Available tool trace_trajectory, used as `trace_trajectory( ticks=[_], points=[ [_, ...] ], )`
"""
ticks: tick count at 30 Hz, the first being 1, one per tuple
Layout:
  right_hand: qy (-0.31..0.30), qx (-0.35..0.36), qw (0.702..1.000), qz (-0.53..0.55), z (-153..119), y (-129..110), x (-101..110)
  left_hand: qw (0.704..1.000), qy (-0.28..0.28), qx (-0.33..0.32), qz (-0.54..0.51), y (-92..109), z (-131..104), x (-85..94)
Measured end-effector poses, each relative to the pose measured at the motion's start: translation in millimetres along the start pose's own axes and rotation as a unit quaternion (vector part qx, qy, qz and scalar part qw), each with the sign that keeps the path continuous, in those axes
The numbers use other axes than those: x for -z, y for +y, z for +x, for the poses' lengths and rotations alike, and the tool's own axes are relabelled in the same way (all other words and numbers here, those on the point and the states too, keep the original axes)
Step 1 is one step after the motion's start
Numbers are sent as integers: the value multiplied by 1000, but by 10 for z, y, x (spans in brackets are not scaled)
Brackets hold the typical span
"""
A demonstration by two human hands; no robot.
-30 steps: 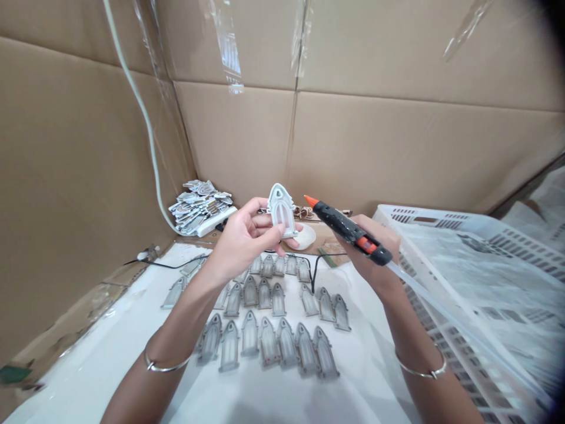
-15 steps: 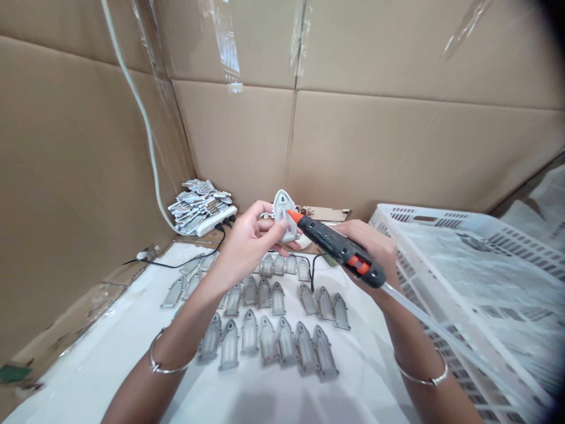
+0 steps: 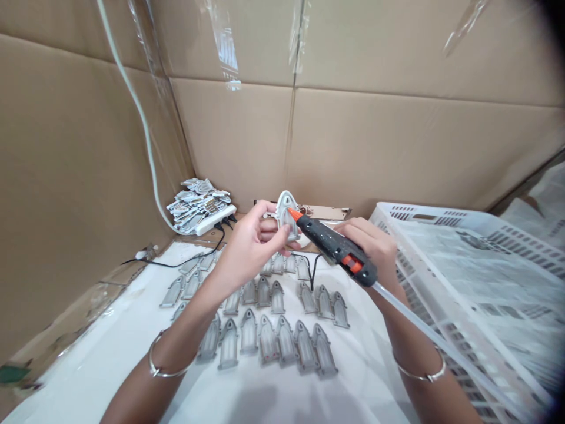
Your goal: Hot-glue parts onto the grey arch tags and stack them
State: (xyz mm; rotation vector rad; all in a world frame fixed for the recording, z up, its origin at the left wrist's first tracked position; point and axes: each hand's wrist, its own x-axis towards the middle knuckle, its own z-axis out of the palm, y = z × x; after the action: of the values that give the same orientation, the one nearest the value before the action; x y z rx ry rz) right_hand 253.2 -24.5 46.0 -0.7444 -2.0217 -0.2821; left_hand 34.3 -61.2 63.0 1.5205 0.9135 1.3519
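Observation:
My left hand [image 3: 260, 235] pinches a small pale, arch-shaped piece [image 3: 286, 206] with a pointed top and holds it upright over the table. A black hot glue gun [image 3: 333, 242] with an orange nozzle is gripped in my right hand [image 3: 371, 241]. Its tip is at the face of the pale piece; whether it touches, I cannot tell. A long clear glue stick [image 3: 419, 315] juts from the gun's back end. Below my hands, several grey arch-shaped pieces [image 3: 249, 331] lie in rows on the white tabletop [image 3: 366, 359].
A pile of pale pieces [image 3: 198, 197] sits at the back left beside a white power strip [image 3: 216, 219] with black plugs. To the right stands a white plastic crate [image 3: 445, 218] holding clear plastic sheeting. Cardboard walls [image 3: 233, 129] close off the back and left.
The arch-shaped piece has shifted slightly right and turned a little in my left hand. The glue gun's rear has moved slightly left, its nozzle staying close to the piece.

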Motion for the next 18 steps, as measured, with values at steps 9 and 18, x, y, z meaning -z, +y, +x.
trace_trajectory(
  ticks=[9, 18],
  points=[
    [6, 1, 999, -40, 41, -36, -15, 1000, 3, -3, 13, -34, -2, 5],
    [-29, -96, 986, -130, 17, 214, 93, 999, 28, 23, 35, -131, 62, 36]
  ],
)
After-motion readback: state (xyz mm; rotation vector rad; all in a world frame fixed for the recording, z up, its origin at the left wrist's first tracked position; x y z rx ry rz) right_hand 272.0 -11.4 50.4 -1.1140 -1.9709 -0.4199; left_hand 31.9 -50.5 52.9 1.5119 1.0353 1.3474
